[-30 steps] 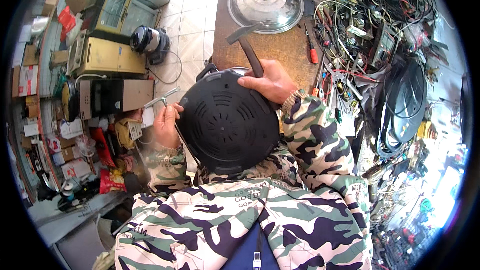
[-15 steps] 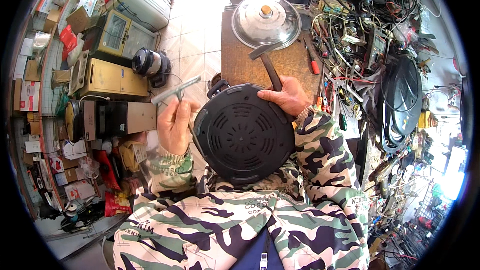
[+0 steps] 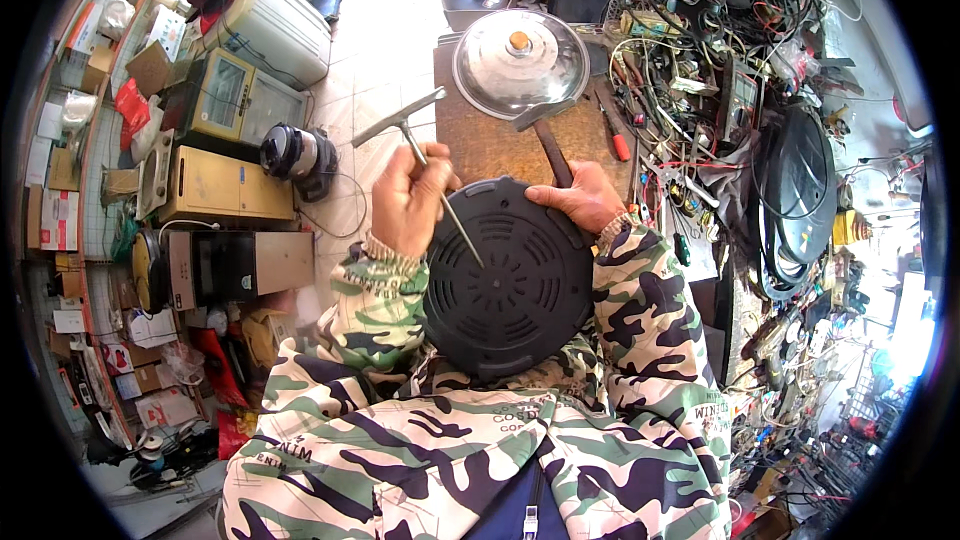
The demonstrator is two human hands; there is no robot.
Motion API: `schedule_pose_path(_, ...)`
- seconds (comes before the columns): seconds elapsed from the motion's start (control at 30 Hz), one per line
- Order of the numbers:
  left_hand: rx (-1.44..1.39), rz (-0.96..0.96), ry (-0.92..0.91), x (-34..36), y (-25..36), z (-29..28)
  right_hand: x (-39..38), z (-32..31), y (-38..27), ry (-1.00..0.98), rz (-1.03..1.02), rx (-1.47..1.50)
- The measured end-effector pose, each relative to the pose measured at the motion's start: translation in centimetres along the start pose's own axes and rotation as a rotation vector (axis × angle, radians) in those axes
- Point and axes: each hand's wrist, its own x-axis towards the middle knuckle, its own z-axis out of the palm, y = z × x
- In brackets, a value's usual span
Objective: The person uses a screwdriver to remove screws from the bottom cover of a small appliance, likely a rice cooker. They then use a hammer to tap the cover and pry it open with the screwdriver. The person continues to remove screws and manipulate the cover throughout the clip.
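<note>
A round black appliance base (image 3: 500, 340) with rings of vent slots rests against my lap, its slotted underside facing up. My left hand (image 3: 408, 202) is closed around the shank of a metal T-handled driver (image 3: 461, 225). The driver slants down across the slots, its tip over the base a little short of the centre; whether the tip touches, I cannot tell. My right hand (image 3: 582, 198) grips a hammer (image 3: 551, 152) by its dark handle, the head pointing away from me. The same hand's thumb presses on the far right rim of the base.
Beyond the base, a wooden table (image 3: 480, 150) bears a shiny pan lid (image 3: 522, 68) and a red-handled screwdriver (image 3: 615, 132). Tangled cables and tools (image 3: 700, 90) crowd the right. On the left stand a pressure cooker (image 3: 298, 160), a yellow cabinet (image 3: 225, 183) and loaded shelves (image 3: 95, 270).
My left hand has swung right with the T-handled driver, bringing its shank from the base's left edge to over the slots. The base has shifted slightly right; my right hand still grips the hammer.
</note>
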Motion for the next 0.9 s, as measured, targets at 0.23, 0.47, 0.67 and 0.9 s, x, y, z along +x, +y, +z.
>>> schedule_pose_path(0.23, -0.140, 0.305, -0.120, -0.5, 1.9, -1.3, -0.3, 0.1, -0.2, 0.014, 0.022, 0.079)
schedule_pose_path(0.47, 0.017, 0.381, -0.179, 1.6, -0.9, 0.4, -0.1, 0.1, -0.1, 0.013, 0.039, 0.082)
schedule_pose_path(0.67, 0.207, 0.518, -0.167, 1.7, -0.2, 1.1, -0.1, -0.1, -0.2, 0.011, 0.048, 0.097)
schedule_pose_path(0.9, 0.295, 0.541, -0.370, 2.4, -1.6, 1.6, 0.2, 0.1, 0.2, 0.010, 0.028, 0.081)
